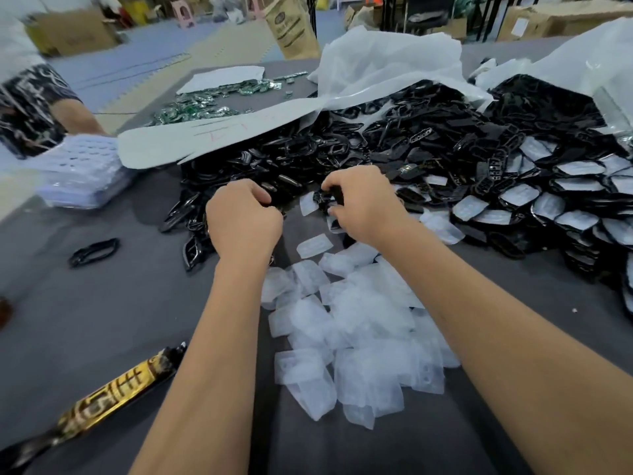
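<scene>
Head view takes in a storeroom with a floor of blue-grey mats (144, 63), cardboard boxes (75, 32) along the far side and a brown paper sack (294, 29) whose printed label is too blurred to read. Nearer, a table (137, 320) under dark grey cloth fills most of the frame. Across its far half spreads a heap of glossy black plastic shells (428, 145), many at the right faced with pale film, spilling from crumpled white bags (387, 66); a white flap (212, 138) over the heap's left end carries faint red strokes that cannot be read. A pile of clear peeled films (359, 330) lies between the forearms. At the left edge another person's arm rests by a stack of clear trays (82, 173), with green circuit boards (202, 104) behind. A black-and-gold patterned bar (106, 402) lies at the lower left – its marks are ornamental, not legible. The left hand (243, 221) is curled at the heap's near edge; whether it grips a shell cannot be told. The right hand (363, 204) pinches a small black shell (329, 197) just above the table – close beside the left.
</scene>
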{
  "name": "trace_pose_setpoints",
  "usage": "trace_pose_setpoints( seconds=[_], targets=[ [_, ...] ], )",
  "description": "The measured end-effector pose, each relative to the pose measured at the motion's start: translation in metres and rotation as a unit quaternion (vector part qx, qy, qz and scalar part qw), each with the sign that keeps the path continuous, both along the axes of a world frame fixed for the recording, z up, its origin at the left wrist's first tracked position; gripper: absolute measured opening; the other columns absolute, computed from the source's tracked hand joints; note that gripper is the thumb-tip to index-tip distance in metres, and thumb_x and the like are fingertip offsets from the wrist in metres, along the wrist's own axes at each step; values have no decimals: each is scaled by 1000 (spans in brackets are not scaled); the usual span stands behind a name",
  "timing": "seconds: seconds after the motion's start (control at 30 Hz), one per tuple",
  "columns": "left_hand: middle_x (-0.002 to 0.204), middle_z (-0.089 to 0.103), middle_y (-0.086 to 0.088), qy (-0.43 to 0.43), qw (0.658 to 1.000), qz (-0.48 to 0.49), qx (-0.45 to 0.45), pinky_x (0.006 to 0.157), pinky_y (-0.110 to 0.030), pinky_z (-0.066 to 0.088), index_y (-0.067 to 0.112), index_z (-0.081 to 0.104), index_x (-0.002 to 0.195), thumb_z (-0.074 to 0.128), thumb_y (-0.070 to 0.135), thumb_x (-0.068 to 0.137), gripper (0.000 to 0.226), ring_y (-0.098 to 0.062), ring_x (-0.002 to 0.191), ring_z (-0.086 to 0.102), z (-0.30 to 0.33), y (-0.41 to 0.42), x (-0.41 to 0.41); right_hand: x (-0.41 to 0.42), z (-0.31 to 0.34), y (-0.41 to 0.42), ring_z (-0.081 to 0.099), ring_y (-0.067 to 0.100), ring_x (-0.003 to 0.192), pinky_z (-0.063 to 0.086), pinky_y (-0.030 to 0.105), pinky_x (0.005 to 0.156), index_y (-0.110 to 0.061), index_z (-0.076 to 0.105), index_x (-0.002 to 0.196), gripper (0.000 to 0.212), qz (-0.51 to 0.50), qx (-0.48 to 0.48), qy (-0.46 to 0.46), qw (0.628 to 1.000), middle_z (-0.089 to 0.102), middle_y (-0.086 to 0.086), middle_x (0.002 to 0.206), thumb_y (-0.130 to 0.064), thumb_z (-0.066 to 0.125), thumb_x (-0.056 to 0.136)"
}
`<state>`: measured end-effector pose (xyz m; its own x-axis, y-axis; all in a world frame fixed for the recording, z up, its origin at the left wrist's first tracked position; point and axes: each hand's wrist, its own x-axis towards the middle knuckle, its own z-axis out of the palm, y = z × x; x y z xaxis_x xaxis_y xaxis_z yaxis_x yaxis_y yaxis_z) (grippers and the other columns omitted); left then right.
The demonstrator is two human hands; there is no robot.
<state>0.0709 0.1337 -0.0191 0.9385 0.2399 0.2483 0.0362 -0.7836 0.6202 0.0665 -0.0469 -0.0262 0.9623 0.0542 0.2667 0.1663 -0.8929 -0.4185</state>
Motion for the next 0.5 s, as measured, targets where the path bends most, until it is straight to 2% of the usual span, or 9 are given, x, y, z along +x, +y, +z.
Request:
trace_pose_setpoints(
  seconds=[0.07, 0.17, 0.23, 0.33, 0.43, 0.5],
  targets=[
    [91, 68, 9, -7, 999, -16, -35, 78, -27, 48, 23, 76, 94, 69, 9, 83, 19, -16, 96, 66, 1, -6, 0, 4, 2, 4, 66, 31, 94, 58, 42, 84, -17, 71, 112, 28, -18, -43, 31, 998, 70, 10, 104, -2, 65, 89],
    [80, 69, 8, -8, 994, -50, -100, 79, -27, 52, 19, 77, 89, 69, 15, 88, 9, -14, 84, 67, 0, -25, 1, 5, 5, 6, 65, 31, 87, 58, 40, 77, -22, 64, 93, 21, -30, -52, 50, 997, 67, 9, 100, -2, 61, 85],
    [84, 74, 0, 17, 986, -74, -146, 84, -33, 57, 15, 77, 87, 68, 21, 92, 12, -20, 85, 72, -3, -38, 3, 3, 8, 6, 64, 32, 86, 56, 38, 73, -24, 61, 89, 19, -25, -57, 58, 996, 65, 8, 97, -5, 62, 84],
    [88, 75, -9, 73, 971, -93, -208, 80, -42, 63, 10, 76, 85, 71, 29, 96, 22, -31, 75, 76, -7, -50, 6, -1, 9, -1, 61, 33, 88, 50, 38, 70, -23, 59, 87, 15, -1, -51, 32, 998, 61, 5, 94, -8, 62, 85],
    [84, 76, -12, 87, 929, -109, -342, 74, -39, 66, 10, 77, 88, 73, 8, 94, 7, -24, 63, 76, -7, -54, 4, -7, 8, -17, 57, 27, 89, 48, 40, 79, -20, 66, 93, 11, 35, -8, -22, 999, 61, 4, 95, -10, 67, 88],
    [80, 76, -12, 105, 900, -117, -406, 68, -31, 64, 8, 76, 92, 71, -5, 90, 14, -20, 60, 75, -7, -55, 2, -14, 5, -27, 53, 13, 77, 45, 31, 76, -17, 75, 100, 15, 52, 53, -52, 996, 61, -1, 85, -10, 76, 86]
  ],
)
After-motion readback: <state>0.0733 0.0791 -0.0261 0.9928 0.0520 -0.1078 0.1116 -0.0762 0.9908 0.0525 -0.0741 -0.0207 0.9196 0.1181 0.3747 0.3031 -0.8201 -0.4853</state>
